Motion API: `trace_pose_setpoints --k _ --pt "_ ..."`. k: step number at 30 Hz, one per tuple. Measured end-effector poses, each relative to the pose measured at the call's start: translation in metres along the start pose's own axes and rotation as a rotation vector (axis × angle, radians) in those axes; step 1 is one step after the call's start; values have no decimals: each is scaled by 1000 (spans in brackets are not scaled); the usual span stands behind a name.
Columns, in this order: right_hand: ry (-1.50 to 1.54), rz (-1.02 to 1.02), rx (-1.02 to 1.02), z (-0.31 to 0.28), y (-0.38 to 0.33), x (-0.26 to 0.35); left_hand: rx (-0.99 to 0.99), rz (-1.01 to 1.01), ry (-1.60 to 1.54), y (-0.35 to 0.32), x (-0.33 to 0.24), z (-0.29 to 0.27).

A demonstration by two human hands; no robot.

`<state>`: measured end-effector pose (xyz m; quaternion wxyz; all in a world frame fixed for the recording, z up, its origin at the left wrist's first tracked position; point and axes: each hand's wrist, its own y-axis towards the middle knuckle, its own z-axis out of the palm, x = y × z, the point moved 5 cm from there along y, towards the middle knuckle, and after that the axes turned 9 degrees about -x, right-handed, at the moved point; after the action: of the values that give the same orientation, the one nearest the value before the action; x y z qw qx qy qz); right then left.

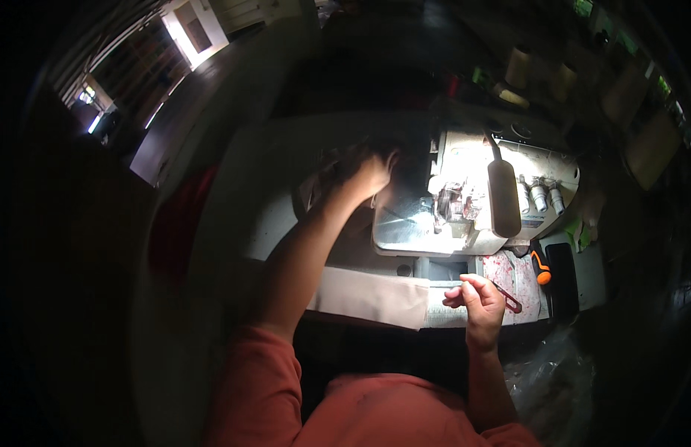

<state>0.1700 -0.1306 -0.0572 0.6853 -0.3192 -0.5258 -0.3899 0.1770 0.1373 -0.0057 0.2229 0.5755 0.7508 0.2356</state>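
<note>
one hand (481, 300), the right, is half-curled, left hand (371, 175) blurred; whether either grips something, i cannot tell. brushing forearm (310, 253) could drag pale cloth (368, 294) off tabletop (248, 212).

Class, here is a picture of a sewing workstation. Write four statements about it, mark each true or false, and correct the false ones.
1. The left hand reaches farther forward than the right hand. True.
2. A beige fabric strip lies to the left of the right hand. True.
3. The sewing machine stands wholly in shadow. False: the sewing machine is brightly lit.
4. The orange-and-black tool lies left of the strip. False: the orange-and-black tool lies right of it, beside a flat black rectangular object.
</note>
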Motion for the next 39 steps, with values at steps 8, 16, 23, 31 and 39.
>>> trace_pose_setpoints --k 8,16,23,31,39 --pt "-14 27 -1 -13 -12 -4 1 -18 -258 -137 -124 -82" --pt "-237 154 186 18 -20 6 -33 -378 -795 -158 -102 -64" --pt "-150 49 350 75 -23 26 51 -671 -940 -195 -109 -112" --pt "88 188 112 36 -21 22 -1127 -1171 -1788 -263 58 -130" --pt "114 356 243 84 -36 21 -174 -184 -471 -156 -94 -142"
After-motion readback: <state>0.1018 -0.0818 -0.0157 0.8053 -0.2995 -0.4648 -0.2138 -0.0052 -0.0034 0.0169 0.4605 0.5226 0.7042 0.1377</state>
